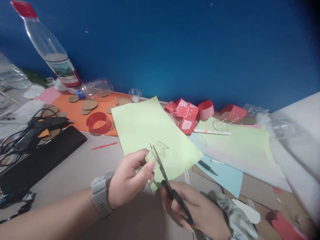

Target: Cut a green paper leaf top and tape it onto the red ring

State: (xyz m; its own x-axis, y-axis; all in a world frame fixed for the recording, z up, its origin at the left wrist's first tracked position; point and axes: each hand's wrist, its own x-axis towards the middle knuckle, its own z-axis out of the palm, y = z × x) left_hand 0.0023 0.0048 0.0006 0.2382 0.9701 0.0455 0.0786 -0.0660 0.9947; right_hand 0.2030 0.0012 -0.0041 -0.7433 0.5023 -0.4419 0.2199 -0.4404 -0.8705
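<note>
My left hand [128, 180], with a grey watch on the wrist, pinches the near edge of a light green paper sheet [152, 133] held up over the table. My right hand [193, 210] grips black scissors [165, 176] by the handles. The blades point up and away into the sheet, right beside a pencilled outline [161, 148] drawn on it. The scissor tips sit just left of that drawing, next to my left thumb.
A black glue gun [42, 128] with cable and a black flat pad [37, 160] lie at the left. Behind are an orange sheet [75, 115] with cardboard discs, a red ring [98, 122], a tilted plastic bottle [50, 50], red paper pieces [187, 115], and green and blue sheets [232, 150] right.
</note>
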